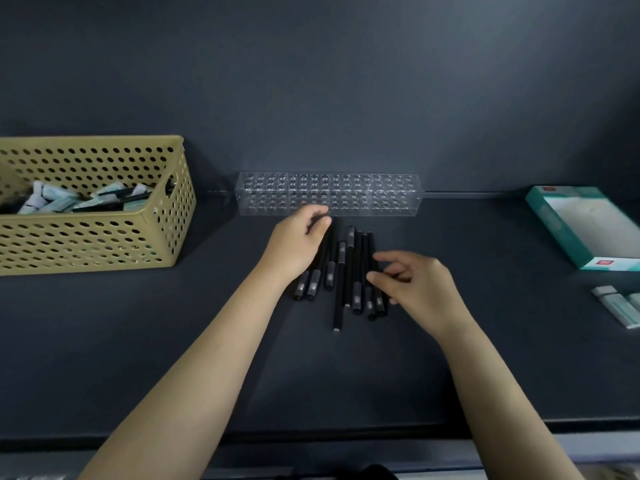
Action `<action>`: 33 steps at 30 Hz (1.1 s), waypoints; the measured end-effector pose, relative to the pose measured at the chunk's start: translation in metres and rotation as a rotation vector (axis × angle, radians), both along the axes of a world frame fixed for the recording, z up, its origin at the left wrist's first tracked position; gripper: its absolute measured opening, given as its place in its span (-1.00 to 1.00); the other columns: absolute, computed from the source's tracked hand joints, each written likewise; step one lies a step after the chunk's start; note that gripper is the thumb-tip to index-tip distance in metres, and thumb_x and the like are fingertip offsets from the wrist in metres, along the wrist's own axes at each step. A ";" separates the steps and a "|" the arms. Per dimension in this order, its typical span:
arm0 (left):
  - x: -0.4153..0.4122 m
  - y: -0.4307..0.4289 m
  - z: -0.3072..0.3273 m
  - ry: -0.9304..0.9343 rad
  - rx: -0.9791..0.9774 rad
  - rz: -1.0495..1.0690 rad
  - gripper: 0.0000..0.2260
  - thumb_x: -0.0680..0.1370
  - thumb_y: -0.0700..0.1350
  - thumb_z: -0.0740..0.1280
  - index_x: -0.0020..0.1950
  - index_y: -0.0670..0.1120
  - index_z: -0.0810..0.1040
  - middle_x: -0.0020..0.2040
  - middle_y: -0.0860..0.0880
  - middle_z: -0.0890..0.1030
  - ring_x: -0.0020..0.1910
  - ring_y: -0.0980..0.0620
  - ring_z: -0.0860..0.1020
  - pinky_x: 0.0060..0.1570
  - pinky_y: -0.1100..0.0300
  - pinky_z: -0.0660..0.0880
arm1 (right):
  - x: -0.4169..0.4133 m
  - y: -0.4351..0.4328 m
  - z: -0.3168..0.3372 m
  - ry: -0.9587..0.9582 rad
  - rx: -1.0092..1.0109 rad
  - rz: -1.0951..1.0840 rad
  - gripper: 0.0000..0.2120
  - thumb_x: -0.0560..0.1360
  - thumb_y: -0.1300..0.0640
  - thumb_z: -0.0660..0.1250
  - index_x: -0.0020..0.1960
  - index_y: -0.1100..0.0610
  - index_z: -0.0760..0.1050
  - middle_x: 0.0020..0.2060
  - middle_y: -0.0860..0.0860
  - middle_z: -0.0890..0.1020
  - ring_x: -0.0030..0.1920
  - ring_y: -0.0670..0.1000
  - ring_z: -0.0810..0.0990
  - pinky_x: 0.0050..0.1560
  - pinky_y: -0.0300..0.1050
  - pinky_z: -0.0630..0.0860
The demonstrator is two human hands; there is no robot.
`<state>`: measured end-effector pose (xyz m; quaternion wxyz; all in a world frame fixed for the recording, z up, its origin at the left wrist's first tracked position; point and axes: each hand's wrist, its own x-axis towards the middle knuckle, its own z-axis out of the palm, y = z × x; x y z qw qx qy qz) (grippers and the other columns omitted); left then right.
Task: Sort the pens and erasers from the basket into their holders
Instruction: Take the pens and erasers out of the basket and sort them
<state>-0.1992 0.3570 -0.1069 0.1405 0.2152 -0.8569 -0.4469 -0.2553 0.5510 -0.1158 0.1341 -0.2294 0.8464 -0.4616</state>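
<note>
Several black pens (349,268) lie side by side on the dark table, just in front of a clear plastic pen holder (329,194) full of empty holes. My left hand (298,244) rests over the leftmost pens, its curled fingers pinching the far end of one pen. My right hand (415,285) hovers at the right side of the row, thumb and fingers apart, fingertips touching the rightmost pens. The yellow perforated basket (93,237) at the left holds white and green erasers (52,199) and more pens.
An open teal and white box (554,220) lies at the far right, with two loose erasers (620,304) in front of it. A dark wall rises right behind the pen holder. The table's front edge runs below my forearms.
</note>
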 end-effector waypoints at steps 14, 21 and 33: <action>0.055 0.008 -0.006 -0.073 -0.057 -0.018 -0.77 0.59 -0.10 0.31 0.24 0.04 0.55 0.15 0.14 0.54 -0.04 0.25 0.53 -0.20 0.57 0.38 | -0.003 -0.014 -0.008 0.124 -0.006 0.070 -0.72 0.46 0.11 0.46 0.17 0.02 0.62 -0.08 -0.15 0.59 -0.13 -0.17 0.57 -0.05 -0.19 0.54; 0.076 0.002 0.020 -0.038 -0.135 0.003 -0.77 0.58 -0.10 0.32 0.22 0.05 0.58 0.06 0.12 0.58 -0.06 0.36 0.51 -0.15 0.64 0.33 | -0.002 -0.019 0.019 0.237 -0.029 0.161 -0.75 0.44 0.09 0.48 0.11 0.00 0.62 -0.04 -0.14 0.60 -0.07 -0.17 0.57 0.01 -0.38 0.49; 0.185 -0.136 0.121 0.004 -0.596 0.280 -0.77 0.56 -0.04 0.34 0.21 0.05 0.59 0.15 0.13 0.55 0.06 0.15 0.50 0.13 0.24 0.40 | 0.038 -0.172 0.132 0.496 -0.101 0.553 -0.76 0.48 0.05 0.44 0.15 0.01 0.60 0.08 -0.13 0.58 0.11 -0.20 0.48 0.09 -0.48 0.30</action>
